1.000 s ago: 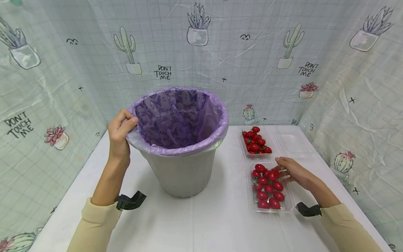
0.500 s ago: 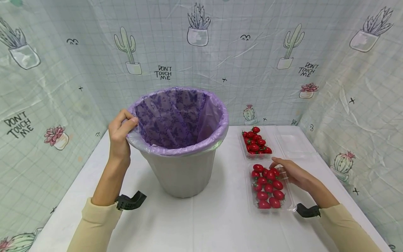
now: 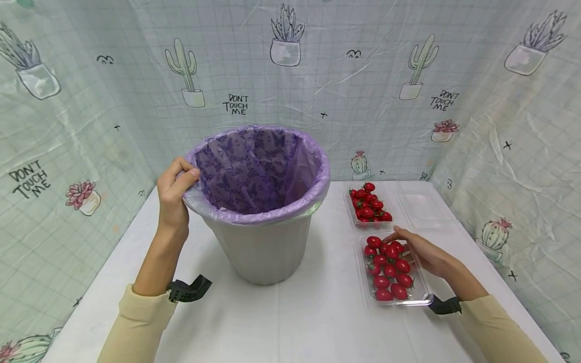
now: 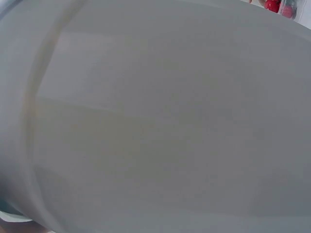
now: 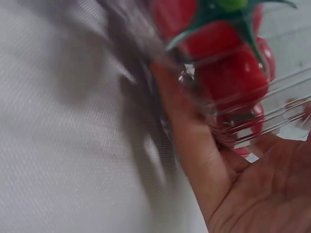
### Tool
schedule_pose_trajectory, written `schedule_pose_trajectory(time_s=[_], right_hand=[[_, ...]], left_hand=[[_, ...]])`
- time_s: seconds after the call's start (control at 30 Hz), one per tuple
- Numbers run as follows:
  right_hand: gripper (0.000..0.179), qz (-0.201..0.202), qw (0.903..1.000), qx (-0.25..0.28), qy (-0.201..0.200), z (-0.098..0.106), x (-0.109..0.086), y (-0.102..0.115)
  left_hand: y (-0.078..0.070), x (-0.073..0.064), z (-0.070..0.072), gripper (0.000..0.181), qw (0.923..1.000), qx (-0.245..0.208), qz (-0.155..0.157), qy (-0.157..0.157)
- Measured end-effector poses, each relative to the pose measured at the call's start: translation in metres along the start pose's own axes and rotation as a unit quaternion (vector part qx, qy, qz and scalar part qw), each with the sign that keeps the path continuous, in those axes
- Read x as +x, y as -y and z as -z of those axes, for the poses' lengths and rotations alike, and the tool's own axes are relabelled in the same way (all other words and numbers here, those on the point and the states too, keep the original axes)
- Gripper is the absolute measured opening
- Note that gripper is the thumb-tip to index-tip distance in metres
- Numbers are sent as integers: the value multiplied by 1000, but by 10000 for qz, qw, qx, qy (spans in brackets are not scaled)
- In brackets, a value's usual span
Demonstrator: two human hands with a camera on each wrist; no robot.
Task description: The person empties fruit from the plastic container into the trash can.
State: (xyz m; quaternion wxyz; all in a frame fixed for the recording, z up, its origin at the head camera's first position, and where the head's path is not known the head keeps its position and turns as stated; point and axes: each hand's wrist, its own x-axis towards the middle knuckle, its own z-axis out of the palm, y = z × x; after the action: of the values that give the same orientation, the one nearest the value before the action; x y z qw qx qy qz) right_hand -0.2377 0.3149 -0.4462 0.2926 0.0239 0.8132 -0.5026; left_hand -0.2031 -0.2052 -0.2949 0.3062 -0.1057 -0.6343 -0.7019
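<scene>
My left hand (image 3: 172, 189) grips the left rim of a grey-white trash bin (image 3: 265, 254), its thumb over the purple patterned bag (image 3: 254, 218) that lines it. The bin wall (image 4: 170, 126) fills the left wrist view and that hand's fingers are hidden there. At the right, my right hand (image 3: 428, 254) holds a clear plastic box (image 3: 399, 303) by its right side. Red cherry tomatoes (image 3: 390, 269) lie in the box, which tilts with its right side slightly raised. Close up, the right hand (image 5: 262, 189) lies against the clear wall beside tomatoes (image 5: 231, 80) with green stems.
Behind the held box stands a second clear box (image 3: 351, 217) of cherry tomatoes (image 3: 369, 204), with its clear lid (image 3: 426, 204) to the right. All rest on a white table (image 3: 290, 322). Printed cloth (image 3: 290, 96) walls in the back and sides.
My right hand has moved a little left and closed on the side of the near tomato box. The box's right side has risen slightly. The left hand and bin stay put.
</scene>
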Motion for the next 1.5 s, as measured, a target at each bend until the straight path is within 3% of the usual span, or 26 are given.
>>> schedule_pose_trajectory(time_s=[0.23,0.57,0.83,0.93,1.1,1.27,1.5], right_hand=[[80,54,9993,308,181,5,-5,0],[51,255,9923,914,795,15,-18,12],[44,651,9754,1658,1296,14,-23,35],[43,729,9693,2007,1221,15,-24,46],[45,712,9691,2256,698,18,-27,68],[46,760,9633,2529,486,21,-27,85],[52,845,9384,3311,512,15,-21,99]], left_hand=[[0,0,-1,19,10000,-55,17,19],[-1,1,-2,19,10000,-85,32,35],[-1,0,-2,19,10000,-77,29,20],[0,0,-2,18,10000,-87,29,15],[0,0,-2,18,10000,-63,61,-17],[0,-1,-1,18,9999,-49,88,-63],[0,0,-2,18,9999,-57,50,-95]])
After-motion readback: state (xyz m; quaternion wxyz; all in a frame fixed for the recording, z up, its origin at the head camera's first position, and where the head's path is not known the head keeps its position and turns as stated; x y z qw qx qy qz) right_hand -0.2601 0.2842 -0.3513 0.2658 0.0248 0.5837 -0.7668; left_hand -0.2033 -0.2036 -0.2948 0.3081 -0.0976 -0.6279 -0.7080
